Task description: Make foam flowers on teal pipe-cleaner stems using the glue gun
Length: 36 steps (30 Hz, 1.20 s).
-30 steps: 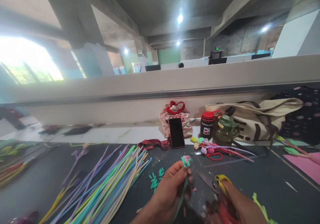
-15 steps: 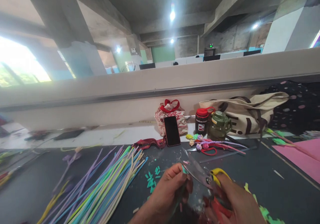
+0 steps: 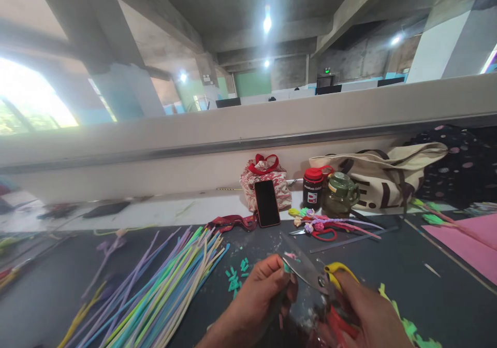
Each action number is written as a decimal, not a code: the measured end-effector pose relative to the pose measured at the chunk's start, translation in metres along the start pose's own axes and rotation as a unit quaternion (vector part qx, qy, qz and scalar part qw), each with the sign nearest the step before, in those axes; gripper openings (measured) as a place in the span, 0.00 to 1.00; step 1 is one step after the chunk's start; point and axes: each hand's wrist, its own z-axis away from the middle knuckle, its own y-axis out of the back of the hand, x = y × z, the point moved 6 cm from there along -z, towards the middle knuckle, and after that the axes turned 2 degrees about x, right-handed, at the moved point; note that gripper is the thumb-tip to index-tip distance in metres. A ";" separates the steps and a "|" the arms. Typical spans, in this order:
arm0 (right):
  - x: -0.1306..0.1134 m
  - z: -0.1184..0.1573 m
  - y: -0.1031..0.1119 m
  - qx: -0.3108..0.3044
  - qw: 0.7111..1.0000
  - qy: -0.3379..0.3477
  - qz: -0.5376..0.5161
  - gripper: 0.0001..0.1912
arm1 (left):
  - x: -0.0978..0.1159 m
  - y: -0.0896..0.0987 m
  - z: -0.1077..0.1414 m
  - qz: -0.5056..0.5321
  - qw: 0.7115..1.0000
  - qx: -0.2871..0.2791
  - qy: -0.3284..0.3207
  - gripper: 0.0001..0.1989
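Observation:
My left hand (image 3: 267, 287) is closed, thumb and fingers pinching a small teal fuzzy piece (image 3: 286, 267), apparently cut pipe cleaner. In my right hand (image 3: 361, 301) is a pair of scissors (image 3: 310, 277) with yellow and red handles. The blades point left, and one tip lies right at the teal piece; whether it touches cannot be made out. Short teal pipe cleaner pieces (image 3: 234, 281) lie on the dark table left of my left hand. Beyond the blades is a small pink bit (image 3: 290, 256).
A bundle of long coloured pipe cleaners (image 3: 155, 291) spreads at left. Along the back stand a phone (image 3: 267, 203), a patterned pouch (image 3: 246, 182), a red-capped bottle (image 3: 312, 188), a green jug (image 3: 339, 195) and a canvas bag (image 3: 404, 182). Red-handled scissors (image 3: 325, 234) lie by pipe cleaner flowers (image 3: 310, 218).
The scissor blades have changed angle at the teal piece, and the yellow handle has shifted slightly left. My left hand stays nearly in place, still pinching.

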 end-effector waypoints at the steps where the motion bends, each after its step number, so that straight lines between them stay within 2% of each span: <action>1: 0.000 0.000 0.000 0.001 1.000 0.001 -0.005 0.14 | 0.000 0.000 0.000 0.000 1.000 0.001 0.002 0.18; 4: 0.004 0.003 -0.003 0.007 1.000 0.007 -0.012 0.17 | -0.001 -0.001 -0.002 0.001 1.000 -0.018 0.012 0.19; 10: 0.015 0.011 -0.017 0.082 0.996 -0.007 0.029 0.23 | -0.002 0.002 -0.003 0.001 0.999 -0.033 0.011 0.17; 13: 0.015 0.010 -0.016 0.067 0.997 -0.001 0.025 0.19 | -0.002 0.002 -0.003 0.001 1.000 -0.028 0.014 0.18; 16: 0.011 0.006 -0.008 0.026 1.000 0.017 0.002 0.16 | -0.002 0.001 -0.003 0.006 1.000 -0.024 0.012 0.19; 21: 0.010 0.002 0.000 0.000 0.999 0.016 -0.036 0.15 | -0.003 -0.001 -0.004 0.013 0.999 -0.027 0.017 0.17; 26: 0.017 0.008 -0.013 0.013 0.992 -0.039 -0.115 0.13 | -0.002 0.000 -0.007 0.037 0.999 -0.016 0.017 0.16; 30: 0.020 0.005 -0.017 0.012 0.982 -0.066 -0.177 0.14 | 0.003 -0.001 -0.007 0.080 0.996 -0.047 0.002 0.15; 36: 0.033 -0.001 -0.014 -0.004 0.934 -0.116 -0.338 0.15 | 0.017 -0.005 0.002 0.171 0.978 -0.112 0.026 0.12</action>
